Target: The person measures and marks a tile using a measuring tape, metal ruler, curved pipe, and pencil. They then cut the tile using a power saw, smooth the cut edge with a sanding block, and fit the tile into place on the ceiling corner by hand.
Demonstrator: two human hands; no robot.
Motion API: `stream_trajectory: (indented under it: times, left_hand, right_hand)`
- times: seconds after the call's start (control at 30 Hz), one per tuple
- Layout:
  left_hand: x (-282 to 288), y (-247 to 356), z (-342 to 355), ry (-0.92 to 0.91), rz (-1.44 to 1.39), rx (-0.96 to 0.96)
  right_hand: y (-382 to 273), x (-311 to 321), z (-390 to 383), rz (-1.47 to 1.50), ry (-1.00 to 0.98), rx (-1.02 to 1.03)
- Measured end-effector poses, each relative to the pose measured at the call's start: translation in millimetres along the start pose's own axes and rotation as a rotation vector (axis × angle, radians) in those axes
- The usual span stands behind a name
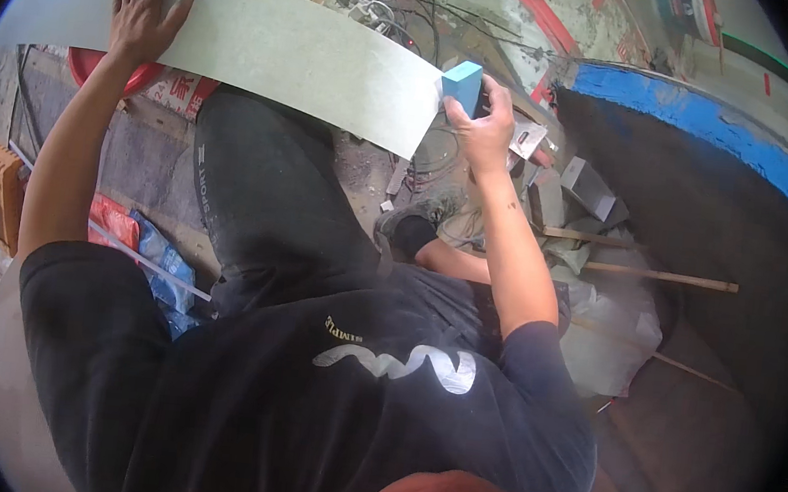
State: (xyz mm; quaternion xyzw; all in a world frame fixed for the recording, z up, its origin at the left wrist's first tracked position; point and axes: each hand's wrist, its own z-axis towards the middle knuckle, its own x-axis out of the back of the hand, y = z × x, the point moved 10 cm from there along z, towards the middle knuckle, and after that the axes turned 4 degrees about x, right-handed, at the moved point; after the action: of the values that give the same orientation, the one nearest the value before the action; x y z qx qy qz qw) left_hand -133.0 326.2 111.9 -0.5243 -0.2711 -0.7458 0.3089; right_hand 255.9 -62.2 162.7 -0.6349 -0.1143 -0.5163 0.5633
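Note:
A long, pale strip of tile or board runs across in front of me, over my raised knee and a red round-rimmed thing that shows partly beneath it. Near its left part, my left hand lies flat on the top face, fingers spread. My right hand grips a light blue block, which looks like a sanding block, between thumb and fingers. The block is at the strip's right end, against or very close to its short edge. Part of the block is hidden behind my fingers.
Tangled cables lie beyond the strip. On the right are a grey box-like block, thin wooden sticks and a whitish plastic bag. An orange-brown case and blue packaging sit at left. A blue band edges a dark surface.

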Motion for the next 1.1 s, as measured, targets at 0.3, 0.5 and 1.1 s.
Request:
stream_trajectory:
  times: [0.3,0.5,1.1]
  left_hand:
    - [10.3,6.5,-3.3,0.079,-0.023,-0.044]
    - [16.6,5.3,-5.2,0.114,-0.019,-0.03]
    - [19.3,19.7,0.3,-0.322,-0.075,0.236]
  right_hand:
    - [8.6,-8.6,-16.2,0.04,-0.07,-0.066]
    - [-20.3,-16.8,-93.8,0.029,-0.155,0.046]
    - [24.7,-15.2,-25.8,0.086,-0.091,-0.084]
